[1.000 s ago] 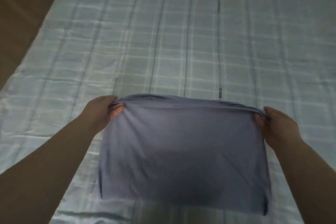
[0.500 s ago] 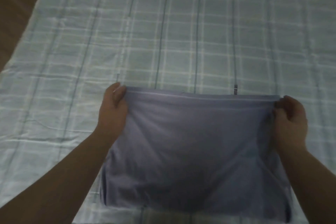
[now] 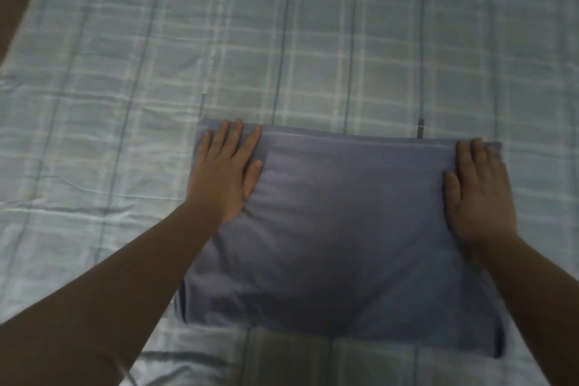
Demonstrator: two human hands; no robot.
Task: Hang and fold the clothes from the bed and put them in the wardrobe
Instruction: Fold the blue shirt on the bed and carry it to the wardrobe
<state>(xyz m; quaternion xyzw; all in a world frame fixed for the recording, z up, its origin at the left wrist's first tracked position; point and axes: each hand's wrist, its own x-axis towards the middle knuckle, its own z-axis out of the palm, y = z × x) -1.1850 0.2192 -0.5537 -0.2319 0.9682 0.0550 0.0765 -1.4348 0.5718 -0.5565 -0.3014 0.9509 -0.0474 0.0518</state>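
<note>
Head view: a folded blue-grey soft fabric garment lies flat as a rectangle on the pale green checked bed sheet, directly in front of me. My left hand and right hand rest palm-down on its far corners, fingers straight, gripping nothing. Step in hand, as I judge it: pressing a finished fold flat. The next move probably calls for another fold, or for sliding both hands under the stack to lift it without slumping. Wardrobe not in view.

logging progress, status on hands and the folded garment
Left hand and right hand flat on the folded blue-grey cloth garment. Garment lies on checked pale bedsheet. Nothing blocking it.
</note>
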